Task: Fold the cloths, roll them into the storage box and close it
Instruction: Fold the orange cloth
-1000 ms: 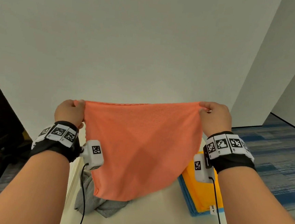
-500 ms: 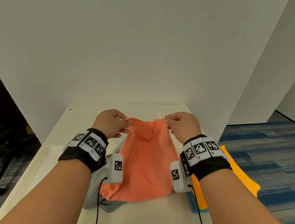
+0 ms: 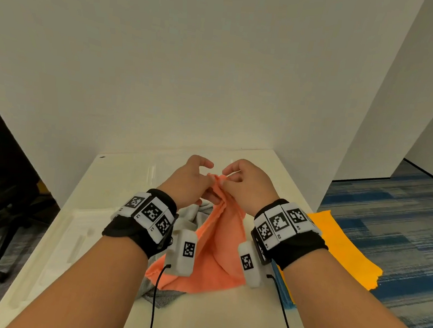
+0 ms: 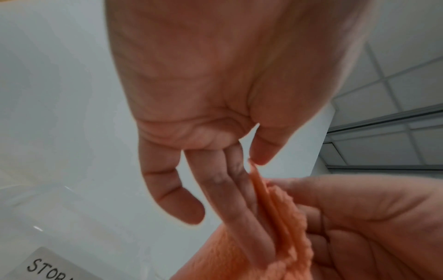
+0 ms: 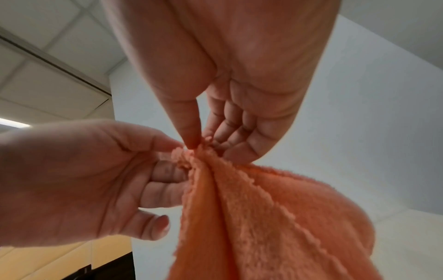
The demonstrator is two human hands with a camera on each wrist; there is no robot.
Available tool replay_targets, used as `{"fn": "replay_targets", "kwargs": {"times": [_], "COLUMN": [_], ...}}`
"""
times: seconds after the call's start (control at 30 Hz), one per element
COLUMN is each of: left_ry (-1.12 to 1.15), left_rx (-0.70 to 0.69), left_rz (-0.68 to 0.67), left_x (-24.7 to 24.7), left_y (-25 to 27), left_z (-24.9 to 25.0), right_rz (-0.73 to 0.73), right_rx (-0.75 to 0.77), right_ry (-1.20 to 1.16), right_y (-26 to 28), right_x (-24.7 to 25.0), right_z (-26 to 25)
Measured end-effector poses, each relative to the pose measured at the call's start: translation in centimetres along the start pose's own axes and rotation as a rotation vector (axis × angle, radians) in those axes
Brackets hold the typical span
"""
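Observation:
An orange cloth hangs doubled over the white table, its lower edge resting on a crumpled grey cloth. My left hand and right hand meet above the table's middle. Each pinches a top corner of the orange cloth, and the two corners are pressed together. In the left wrist view, thumb and fingers of my left hand close on the cloth's edge. In the right wrist view, my right hand nips the bunched corner of the cloth.
A clear plastic storage box part lies on the table's left side; its label reads "STOR". A yellow cloth on a blue one overhangs the right edge. A white wall stands behind, and an office chair at left.
My hands have dropped and come together, from holding the orange cloth spread wide in the air to joining its two top corners. The cloth now hangs folded in half.

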State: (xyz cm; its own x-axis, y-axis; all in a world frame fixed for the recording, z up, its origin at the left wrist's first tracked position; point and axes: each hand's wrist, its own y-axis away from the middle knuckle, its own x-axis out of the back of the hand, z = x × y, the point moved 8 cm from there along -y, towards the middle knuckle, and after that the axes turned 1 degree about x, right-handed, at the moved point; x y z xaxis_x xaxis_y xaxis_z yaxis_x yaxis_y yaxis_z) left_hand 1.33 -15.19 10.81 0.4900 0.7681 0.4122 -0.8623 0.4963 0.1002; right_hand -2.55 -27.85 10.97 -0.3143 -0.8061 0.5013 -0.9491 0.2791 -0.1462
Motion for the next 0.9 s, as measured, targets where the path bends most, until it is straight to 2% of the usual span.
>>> {"fn": "replay_targets", "kwargs": {"times": [0.23, 0.3, 0.47, 0.63, 0.73, 0.9], "left_ry": [0.124, 0.119, 0.116, -0.171, -0.304, -0.378], "left_rx": [0.035, 0.03, 0.01, -0.072, -0.091, -0.145], "left_rz": [-0.012, -0.022, -0.086, -0.073, -0.114, -0.18], "left_x": [0.3, 0.3, -0.2, 0.9, 1.0, -0.1], "left_y": [0.2, 0.2, 0.6, -0.3, -0.9, -1.0], "left_z": [0.4, 0.5, 1.0, 0.5, -0.5, -0.8], "right_rz": [-0.091, -0.088, -0.047, -0.024, -0.06, -0.069], "right_rx": [0.09, 0.135, 0.209, 0.336, 0.38, 0.405], "right_ry": [0.092, 0.18, 0.22, 0.138, 0.107, 0.028], "right_y": [0.3, 0.3, 0.0, 0.3, 0.3, 0.5], "right_x": [-0.2, 0.0, 0.9, 2.2, 3.1, 4.1], "right_z": [-1.3, -1.7, -2.1, -3.4, -3.9, -4.1]}}
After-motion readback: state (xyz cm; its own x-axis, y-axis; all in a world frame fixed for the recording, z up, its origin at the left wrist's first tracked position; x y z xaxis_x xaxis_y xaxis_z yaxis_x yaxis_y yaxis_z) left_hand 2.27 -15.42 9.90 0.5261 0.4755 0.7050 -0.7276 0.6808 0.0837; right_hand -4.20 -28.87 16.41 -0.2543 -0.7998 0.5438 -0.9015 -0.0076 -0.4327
